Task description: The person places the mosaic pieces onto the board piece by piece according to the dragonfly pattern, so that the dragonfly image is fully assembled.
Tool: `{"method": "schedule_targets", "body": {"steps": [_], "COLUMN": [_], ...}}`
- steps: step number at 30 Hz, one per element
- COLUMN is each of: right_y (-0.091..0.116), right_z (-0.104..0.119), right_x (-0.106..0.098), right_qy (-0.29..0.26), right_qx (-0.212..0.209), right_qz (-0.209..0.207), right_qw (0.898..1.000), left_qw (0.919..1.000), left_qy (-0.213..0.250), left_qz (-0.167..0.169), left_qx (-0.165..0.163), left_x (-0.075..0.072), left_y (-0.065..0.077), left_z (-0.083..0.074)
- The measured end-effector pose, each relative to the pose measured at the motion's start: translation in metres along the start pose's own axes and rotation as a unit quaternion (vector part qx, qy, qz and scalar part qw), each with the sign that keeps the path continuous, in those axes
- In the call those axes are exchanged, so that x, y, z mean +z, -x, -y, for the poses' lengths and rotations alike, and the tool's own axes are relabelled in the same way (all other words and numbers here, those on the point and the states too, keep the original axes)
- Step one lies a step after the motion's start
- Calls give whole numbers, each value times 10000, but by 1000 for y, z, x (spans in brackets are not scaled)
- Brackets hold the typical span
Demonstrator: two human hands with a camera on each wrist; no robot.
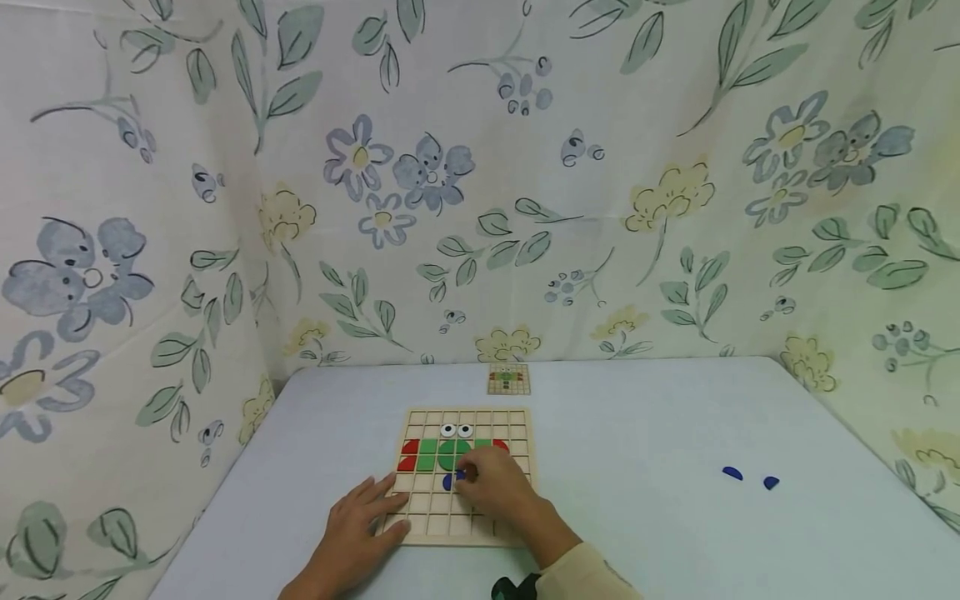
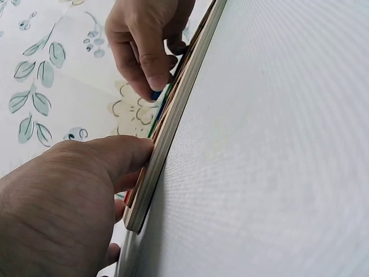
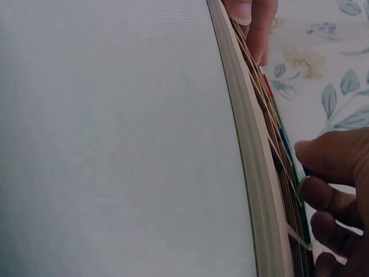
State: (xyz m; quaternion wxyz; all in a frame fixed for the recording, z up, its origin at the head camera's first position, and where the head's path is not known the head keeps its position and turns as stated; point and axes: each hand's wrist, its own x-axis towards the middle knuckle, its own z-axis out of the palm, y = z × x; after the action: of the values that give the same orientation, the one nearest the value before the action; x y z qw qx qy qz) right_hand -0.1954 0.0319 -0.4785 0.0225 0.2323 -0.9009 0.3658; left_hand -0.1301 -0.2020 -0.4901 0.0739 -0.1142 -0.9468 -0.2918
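A square wooden grid board (image 1: 438, 525) lies on the white table. In its cells are two eye pieces (image 1: 457, 431), green pieces (image 1: 427, 455), red pieces (image 1: 408, 456) and a blue piece (image 1: 447, 482). My right hand (image 1: 501, 493) is over the board's middle, pinching a small blue piece (image 2: 155, 95) between thumb and finger, just above the surface; its full outline is hidden by the fingers. My left hand (image 1: 358, 532) rests at the board's left edge, fingers spread, with the thumb (image 2: 135, 153) touching the rim. The right hand covers part of the grid.
Two loose blue pieces, a half-round one (image 1: 732, 473) and a smaller one (image 1: 771, 482), lie on the table to the right. Behind the board is a small patterned card (image 1: 508, 379) with a similar figure. Floral cloth (image 1: 480, 183) hangs around the table's back and sides.
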Motion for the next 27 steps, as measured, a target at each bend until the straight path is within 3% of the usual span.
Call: {"method": "schedule_targets", "body": {"steps": [8,14,21,27], "right_y": [-2,1,19,46], "right_z": [8,9,16,21], "right_x": [0,-6,-54,-104], "right_qy": [483,248,-194,43], "right_qx": [149,122,-650,-661], "right_qz": [87,144,-500,-1068], "right_qw": [9987,9995,9964,9921], "left_qw": [10000,10000,10000,9999], "left_qy": [-4,-21,75,-53], "left_qz": [9,16,-18,39], "left_qx": [-8,-52,-49,-142], "left_x": [0,1,1,2], "left_y": [-1,0,0,-1], "left_z": [0,0,-1,-1]}}
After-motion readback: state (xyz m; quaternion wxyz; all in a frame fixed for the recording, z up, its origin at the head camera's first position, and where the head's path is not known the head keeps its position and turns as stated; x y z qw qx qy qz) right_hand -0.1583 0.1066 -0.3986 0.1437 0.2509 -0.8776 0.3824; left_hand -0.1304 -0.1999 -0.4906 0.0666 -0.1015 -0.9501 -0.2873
